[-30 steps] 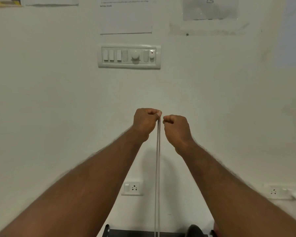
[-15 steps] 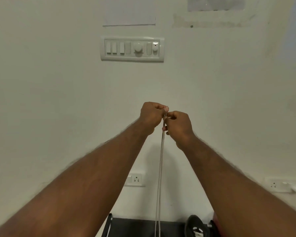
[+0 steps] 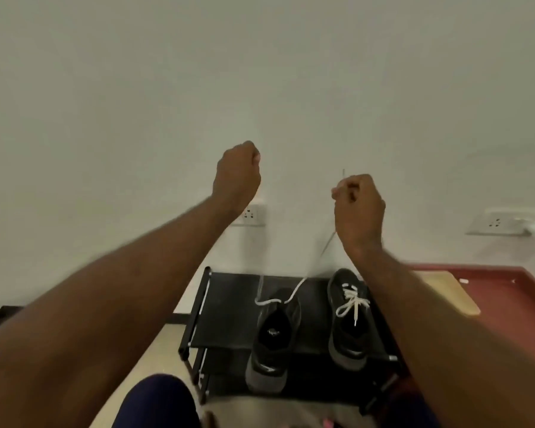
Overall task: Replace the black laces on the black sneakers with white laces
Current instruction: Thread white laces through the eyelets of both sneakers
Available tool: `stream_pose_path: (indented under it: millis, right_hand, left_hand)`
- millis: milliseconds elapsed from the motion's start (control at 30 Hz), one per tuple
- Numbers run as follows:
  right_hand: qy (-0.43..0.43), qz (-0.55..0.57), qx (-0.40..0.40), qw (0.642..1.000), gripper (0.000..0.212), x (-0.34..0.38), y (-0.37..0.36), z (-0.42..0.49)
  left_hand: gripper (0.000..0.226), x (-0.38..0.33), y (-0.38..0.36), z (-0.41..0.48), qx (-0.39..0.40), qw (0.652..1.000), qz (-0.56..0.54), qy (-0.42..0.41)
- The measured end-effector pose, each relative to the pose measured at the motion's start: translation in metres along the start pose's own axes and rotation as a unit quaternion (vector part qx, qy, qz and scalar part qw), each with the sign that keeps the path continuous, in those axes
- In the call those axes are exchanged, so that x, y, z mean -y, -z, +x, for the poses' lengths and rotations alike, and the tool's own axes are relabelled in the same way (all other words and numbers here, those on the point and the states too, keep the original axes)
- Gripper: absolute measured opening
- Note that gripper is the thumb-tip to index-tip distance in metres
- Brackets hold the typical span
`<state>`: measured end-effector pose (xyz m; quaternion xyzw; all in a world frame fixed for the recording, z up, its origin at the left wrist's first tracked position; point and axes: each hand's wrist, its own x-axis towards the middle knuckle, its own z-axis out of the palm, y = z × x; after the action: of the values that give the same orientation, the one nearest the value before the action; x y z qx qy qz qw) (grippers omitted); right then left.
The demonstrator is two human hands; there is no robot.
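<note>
White wall (image 3: 105,88), black rack (image 3: 223,304). Left hand (image 3: 238,176): fisted on one end of white lace (image 3: 294,291). Left sneaker (image 3: 274,344), on rack: lowest eyelets threaded, remainder outstanding. Right hand (image 3: 360,208): pinching other end. Right sneaker (image 3: 348,332): white-laced, tied, judged done.

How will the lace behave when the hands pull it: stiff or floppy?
Probably floppy: the lace curves loosely above the sneaker and runs straight only toward the right hand. Likely very light, being a thin strand. The sneaker may tip if pulled hard, as it seems to overhang the rack's front edge.
</note>
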<state>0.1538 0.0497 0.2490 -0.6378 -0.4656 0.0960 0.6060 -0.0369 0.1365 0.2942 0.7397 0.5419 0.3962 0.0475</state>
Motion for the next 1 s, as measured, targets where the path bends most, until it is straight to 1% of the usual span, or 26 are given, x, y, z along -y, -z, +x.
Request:
stream_pose_path:
  millis: [33,67,100,133,167,233,267,300,400,467,533,633,800,900,1000]
  right_hand:
    - [-0.009,-0.026,0.051,0.998,0.008,-0.016,-0.002,-0.012]
    - [-0.029,-0.076,0.112,0.990,0.010,-0.035,-0.007,-0.021]
    - [-0.060,-0.134,0.182,0.972,0.012,-0.058,-0.013,-0.030]
    - [-0.091,-0.178,0.245,0.948,0.015,-0.077,-0.016,-0.040]
    - [-0.117,-0.191,0.294,0.929,0.018,-0.097,-0.020,-0.049]
    - [-0.160,-0.182,0.336,0.910,0.019,-0.137,-0.027,-0.067]
    - [-0.179,-0.180,0.344,0.904,0.017,-0.154,-0.029,-0.076]
    - [-0.198,-0.169,0.341,0.903,0.016,-0.166,-0.030,-0.086]
    - [-0.290,-0.084,0.328,0.895,0.012,-0.182,-0.036,-0.111]
    - [-0.321,-0.040,0.320,0.891,0.009,-0.196,-0.042,-0.124]
    - [-0.312,-0.029,0.292,0.904,0.008,-0.214,-0.049,-0.133]
    - [-0.288,-0.049,0.262,0.920,0.008,-0.235,-0.063,-0.131]
    - [-0.244,-0.076,0.274,0.927,0.008,-0.247,-0.086,-0.117]
    - [-0.231,-0.098,0.270,0.929,0.007,-0.249,-0.096,-0.114]
    - [-0.249,-0.110,0.280,0.921,0.005,-0.248,-0.101,-0.111]
  left_hand:
    - [0.016,0.011,-0.013,-0.011,0.007,1.000,0.016,-0.017]
    - [0.016,0.021,-0.026,-0.023,0.042,0.998,0.041,-0.018]
    - [0.017,0.033,-0.043,-0.036,0.092,0.993,0.071,-0.006]
    - [0.018,0.043,-0.056,-0.052,0.144,0.984,0.099,0.027]
    - [0.020,0.054,-0.069,-0.067,0.198,0.970,0.125,0.057]
    - [0.024,0.078,-0.097,-0.094,0.293,0.937,0.153,0.110]
    - [0.025,0.091,-0.112,-0.108,0.320,0.927,0.148,0.131]
    - [0.024,0.101,-0.124,-0.119,0.331,0.923,0.133,0.145]
    - [0.021,0.115,-0.157,-0.144,0.313,0.929,0.034,0.196]
    - [0.019,0.119,-0.179,-0.162,0.309,0.927,-0.016,0.212]
    - [0.017,0.123,-0.200,-0.176,0.321,0.922,-0.045,0.210]
    - [0.022,0.131,-0.223,-0.171,0.324,0.921,-0.055,0.207]
    - [0.020,0.147,-0.240,-0.151,0.413,0.891,-0.029,0.188]
    - [0.015,0.152,-0.246,-0.152,0.407,0.895,-0.021,0.180]
    - [0.012,0.155,-0.248,-0.151,0.403,0.896,-0.012,0.184]
